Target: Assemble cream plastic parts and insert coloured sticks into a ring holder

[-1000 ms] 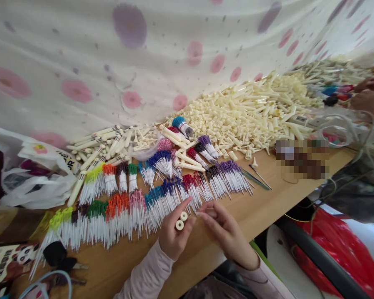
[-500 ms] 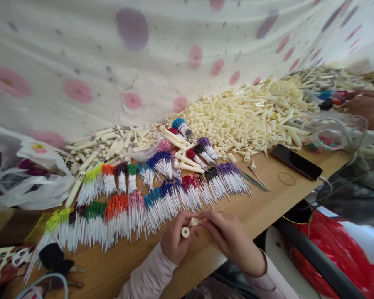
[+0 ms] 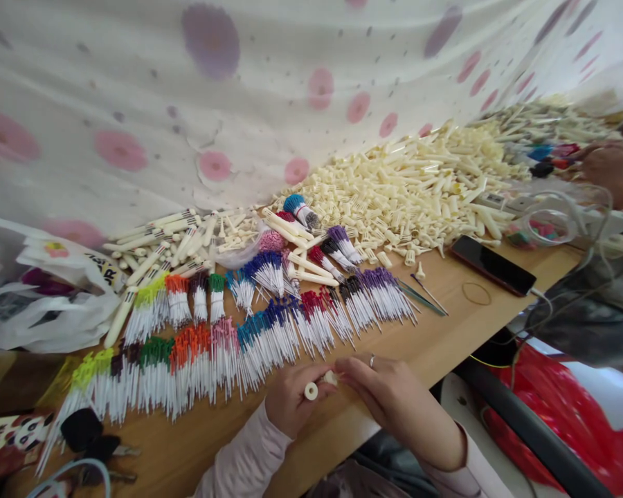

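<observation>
My left hand [image 3: 289, 400] is closed around a cream plastic tube [image 3: 311, 391], its round open end facing up. My right hand [image 3: 389, 395], with a ring on one finger, pinches a second small cream piece [image 3: 331, 377] right beside that tube. Both hands rest at the near edge of the wooden table [image 3: 436, 339]. Just beyond them lie rows of white sticks with coloured tips [image 3: 239, 339] in green, orange, pink, blue, red and purple.
A big heap of cream plastic parts [image 3: 420, 187] fills the far right of the table. A black phone [image 3: 493, 265] and a rubber band [image 3: 476, 293] lie near it. Another person's hand [image 3: 610, 169] works at the far right. White bags [image 3: 46, 304] sit at left.
My hands have dropped lower toward the table edge and drawn together. The two tube ends seen in my left hand earlier are now one tube and a piece pinched by my right.
</observation>
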Demonstrator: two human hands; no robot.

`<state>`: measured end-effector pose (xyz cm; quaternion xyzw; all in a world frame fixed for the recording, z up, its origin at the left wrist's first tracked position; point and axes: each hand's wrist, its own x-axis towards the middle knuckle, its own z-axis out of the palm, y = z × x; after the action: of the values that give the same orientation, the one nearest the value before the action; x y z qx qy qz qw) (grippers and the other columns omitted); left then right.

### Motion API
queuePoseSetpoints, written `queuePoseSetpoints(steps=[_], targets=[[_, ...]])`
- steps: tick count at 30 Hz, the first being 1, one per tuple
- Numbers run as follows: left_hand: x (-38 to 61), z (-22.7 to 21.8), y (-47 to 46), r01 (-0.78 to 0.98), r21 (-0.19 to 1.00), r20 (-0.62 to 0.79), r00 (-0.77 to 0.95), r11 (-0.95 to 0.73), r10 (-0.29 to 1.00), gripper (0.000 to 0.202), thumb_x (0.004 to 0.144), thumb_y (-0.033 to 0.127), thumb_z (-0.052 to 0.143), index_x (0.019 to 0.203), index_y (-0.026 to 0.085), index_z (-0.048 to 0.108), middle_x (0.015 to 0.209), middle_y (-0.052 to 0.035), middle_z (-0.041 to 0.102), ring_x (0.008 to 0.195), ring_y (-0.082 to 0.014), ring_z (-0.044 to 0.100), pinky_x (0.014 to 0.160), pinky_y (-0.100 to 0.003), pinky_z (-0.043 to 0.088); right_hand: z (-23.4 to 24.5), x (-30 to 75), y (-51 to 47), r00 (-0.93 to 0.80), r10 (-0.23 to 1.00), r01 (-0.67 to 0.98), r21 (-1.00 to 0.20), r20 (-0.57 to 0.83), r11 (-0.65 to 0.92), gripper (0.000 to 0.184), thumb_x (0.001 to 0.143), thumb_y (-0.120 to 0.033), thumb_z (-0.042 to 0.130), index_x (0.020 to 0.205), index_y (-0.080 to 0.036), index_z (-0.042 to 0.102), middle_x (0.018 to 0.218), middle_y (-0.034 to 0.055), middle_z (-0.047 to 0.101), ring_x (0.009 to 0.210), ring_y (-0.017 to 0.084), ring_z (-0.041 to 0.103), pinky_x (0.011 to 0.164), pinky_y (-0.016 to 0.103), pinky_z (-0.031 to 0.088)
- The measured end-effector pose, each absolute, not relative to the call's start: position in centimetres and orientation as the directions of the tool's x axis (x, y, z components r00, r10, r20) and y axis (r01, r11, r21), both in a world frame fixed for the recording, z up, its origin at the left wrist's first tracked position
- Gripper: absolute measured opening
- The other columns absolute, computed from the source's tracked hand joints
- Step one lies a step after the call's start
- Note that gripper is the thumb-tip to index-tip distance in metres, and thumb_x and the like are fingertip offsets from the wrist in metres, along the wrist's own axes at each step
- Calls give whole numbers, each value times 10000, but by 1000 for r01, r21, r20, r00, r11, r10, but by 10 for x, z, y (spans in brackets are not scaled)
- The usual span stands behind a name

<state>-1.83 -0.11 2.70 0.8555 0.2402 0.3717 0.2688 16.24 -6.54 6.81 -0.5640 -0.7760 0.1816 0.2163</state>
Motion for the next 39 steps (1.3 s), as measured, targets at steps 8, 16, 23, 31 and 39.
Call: queuePoseSetpoints(steps=[8,16,23,31,39], targets=[[-21,23,-2,309,464,550,634,-830,543,516,985,446,361,639,149,603,501,-11,600,421,-126,575,408,-234,390,63,160,-66,-280,960,816,-532,-20,227,212,993,-211,316,966,-177,524,700,55,654,615,183,616,549,249,339],[-21,32,-8,366,346,619,603,-864,503,376,1003,356,344,929,119,626,694,-65,698,571,-163,653,499,-249,479,56,148,-67,-140,990,705,-704,-14,90,319,1005,-319,275,742,-215,422,607,4,543,539,150,527,536,239,315],[-23,28,-6,354,440,554,616,-825,560,389,1001,356,312,838,145,595,648,-50,659,546,-163,625,480,-250,470,53,155,-70,-42,998,574,-816,56,70,323,994,-422,338,788,-207,464,608,-18,528,529,129,489,531,221,335],[-22,29,-7,335,463,537,630,-821,560,411,998,387,350,810,150,629,638,-42,670,548,-143,628,475,-232,459,56,153,-66,-173,984,611,-787,-31,83,256,991,-297,329,766,-215,419,614,-23,496,538,126,466,545,229,330],[-20,28,-8,406,409,629,523,-817,575,332,970,370,448,935,131,676,704,-59,715,580,-144,662,521,-227,516,50,149,-65,-134,991,546,-835,-13,63,298,1005,-334,320,744,-214,400,619,-35,461,546,118,439,550,231,321]])
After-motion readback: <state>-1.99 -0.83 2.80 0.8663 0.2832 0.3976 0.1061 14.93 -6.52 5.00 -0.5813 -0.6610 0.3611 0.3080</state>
